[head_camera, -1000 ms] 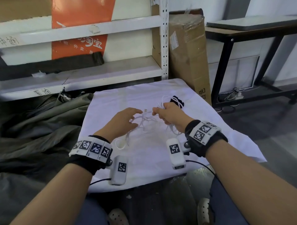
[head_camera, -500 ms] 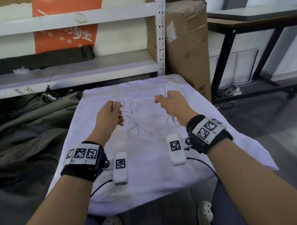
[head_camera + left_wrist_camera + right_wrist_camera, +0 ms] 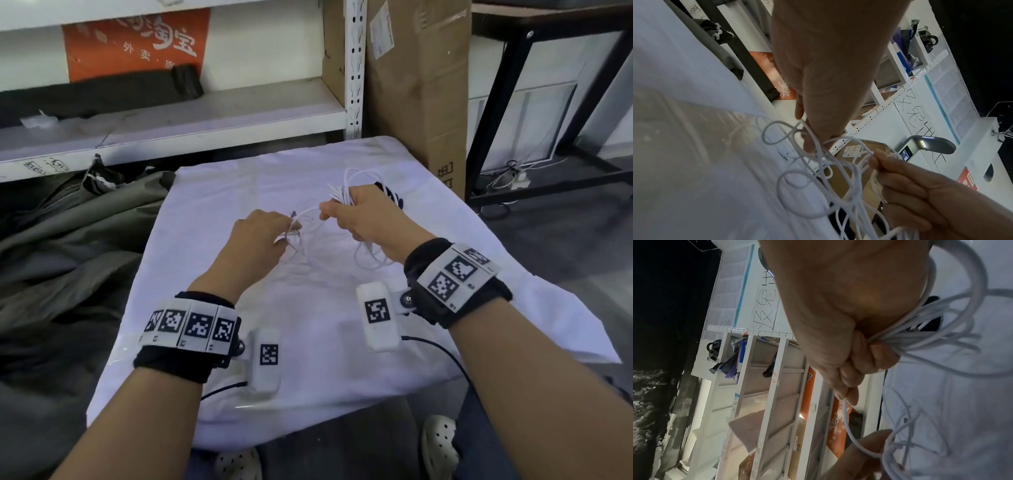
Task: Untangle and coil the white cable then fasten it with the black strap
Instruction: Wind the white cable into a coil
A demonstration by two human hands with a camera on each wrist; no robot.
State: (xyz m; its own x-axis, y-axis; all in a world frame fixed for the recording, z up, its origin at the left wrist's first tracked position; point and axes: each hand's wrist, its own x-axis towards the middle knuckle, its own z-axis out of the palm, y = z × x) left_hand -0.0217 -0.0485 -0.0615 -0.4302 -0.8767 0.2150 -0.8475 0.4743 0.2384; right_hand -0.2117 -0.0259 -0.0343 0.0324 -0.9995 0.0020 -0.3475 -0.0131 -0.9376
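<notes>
The thin white cable (image 3: 368,255) hangs in tangled loops above a white cloth (image 3: 308,342). My right hand (image 3: 329,212) grips a bundle of several cable loops (image 3: 925,331) in its fist, and its thumb and forefinger pinch one strand. My left hand (image 3: 291,229) is close to its left and pinches a strand of the same cable (image 3: 818,162) between its fingertips (image 3: 809,129). A short length runs between the two hands. The black strap (image 3: 390,197) lies on the cloth just behind my right hand, partly hidden by it.
A tall cardboard box (image 3: 418,85) stands at the cloth's far right corner, beside a white metal shelf (image 3: 205,113). Grey-green fabric (image 3: 68,240) is heaped on the left. A black-framed table (image 3: 513,102) stands to the right.
My hands were apart with the cable stretched between them; now the left hand has moved right, close to the right hand. The right hand still holds its bundle.
</notes>
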